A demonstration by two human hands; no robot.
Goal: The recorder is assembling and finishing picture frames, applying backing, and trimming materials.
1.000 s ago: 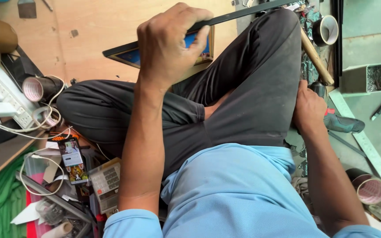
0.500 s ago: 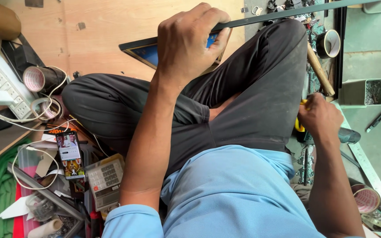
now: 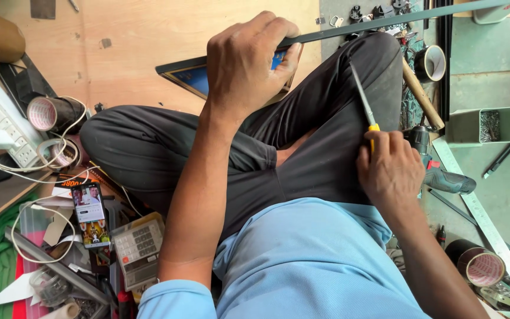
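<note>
- Upper centre: left hand [image 3: 249,62] grips a dark framed picture [image 3: 193,75] and a long dark strip [image 3: 385,26].
- Centre right: right hand [image 3: 389,171] holds a yellow-handled screwdriver [image 3: 364,106] over the knee.
- Lower left: a phone [image 3: 91,214] beside a calculator [image 3: 137,248].

The long thin metal strip [image 3: 385,25] is dark grey-green. The slim screwdriver [image 3: 366,112] has a silver shaft and yellow handle. The cotton shirt [image 3: 302,266] is light blue, the trousers [image 3: 166,153] charcoal black. The plywood floor board [image 3: 166,29] is pale tan. The small rectangular metal tin [image 3: 463,127] is sage green, the wide tape roll [image 3: 482,266] dark with a pinkish core.
</note>
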